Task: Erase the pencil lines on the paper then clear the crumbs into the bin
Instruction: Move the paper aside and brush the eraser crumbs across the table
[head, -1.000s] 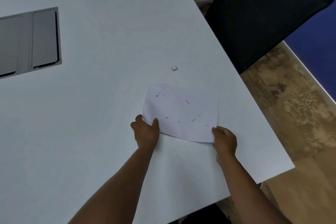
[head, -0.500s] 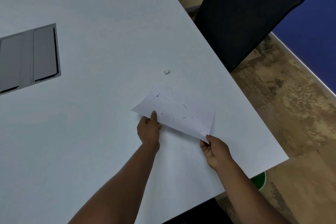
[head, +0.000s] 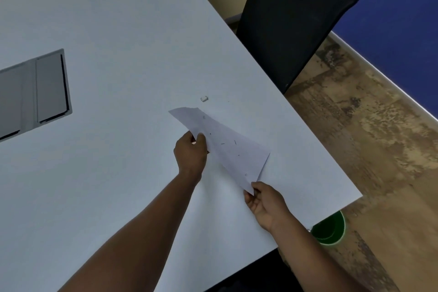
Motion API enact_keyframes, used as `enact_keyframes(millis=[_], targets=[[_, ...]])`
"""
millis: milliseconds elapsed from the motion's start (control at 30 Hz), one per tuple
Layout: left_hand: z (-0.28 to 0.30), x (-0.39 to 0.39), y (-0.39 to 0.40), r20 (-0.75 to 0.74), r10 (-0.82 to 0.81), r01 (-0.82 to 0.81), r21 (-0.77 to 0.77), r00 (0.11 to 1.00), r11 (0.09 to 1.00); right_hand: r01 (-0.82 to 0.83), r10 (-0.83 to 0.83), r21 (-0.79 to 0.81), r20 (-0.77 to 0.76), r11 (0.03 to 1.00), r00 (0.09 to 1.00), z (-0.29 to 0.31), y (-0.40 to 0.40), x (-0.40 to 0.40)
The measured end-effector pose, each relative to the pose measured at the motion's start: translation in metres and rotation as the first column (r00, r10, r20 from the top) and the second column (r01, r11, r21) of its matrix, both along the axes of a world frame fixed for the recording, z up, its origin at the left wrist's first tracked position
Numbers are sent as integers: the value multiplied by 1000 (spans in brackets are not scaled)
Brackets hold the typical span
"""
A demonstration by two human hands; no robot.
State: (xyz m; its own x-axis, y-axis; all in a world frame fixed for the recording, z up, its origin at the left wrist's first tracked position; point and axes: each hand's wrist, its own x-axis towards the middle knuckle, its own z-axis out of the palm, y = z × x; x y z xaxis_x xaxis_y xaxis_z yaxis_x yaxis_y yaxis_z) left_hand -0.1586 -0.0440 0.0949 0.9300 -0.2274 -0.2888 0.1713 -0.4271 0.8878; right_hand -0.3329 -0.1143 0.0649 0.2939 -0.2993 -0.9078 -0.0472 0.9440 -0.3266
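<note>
Paper [head: 227,147]: lifted off the table [head: 118,42] since a second ago, now tilted toward its right corner.
Hands: left hand [head: 190,153] pinches the near edge; right hand [head: 263,201] pinches the lower corner.
Crumbs [head: 228,142]: dark specks, seemingly sliding down the sheet.
Bin [head: 330,230]: green, on the floor by the table's corner.
Meaning: erasing looks finished; tipping comes next.
Eraser [head: 204,98]: on the table beyond.

A white table [head: 118,31] with a grey hatch [head: 35,92] stands on mottled brown floor [head: 379,149]; black chair [head: 291,26], blue wall [head: 403,7].
</note>
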Motion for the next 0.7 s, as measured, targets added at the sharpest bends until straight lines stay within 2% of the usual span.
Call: enact_keyframes(millis=[100, 233, 367, 467, 700], targets=[[7, 5, -11, 33, -21, 21, -16, 999, 1000, -61, 61, 1, 20, 998, 998, 9, 2, -3], [11, 11, -24, 75, -32, 26, 71, 997, 997, -316, 316, -71, 1, 946, 949, 15, -6, -14], [13, 13, -26, 93, -29, 17, 130, 995, 991, -462, 447, -179, -120, 869, 887, 10, -24, -23], [14, 10, -24, 85, -12, 1, 127, 996, 992, -520, 472, -300, -222, 799, 853, 6, -34, -23], [29, 9, -24, 91, -37, 29, 91, 995, 995, -549, 475, -604, -298, 578, 828, 10, -41, -5]])
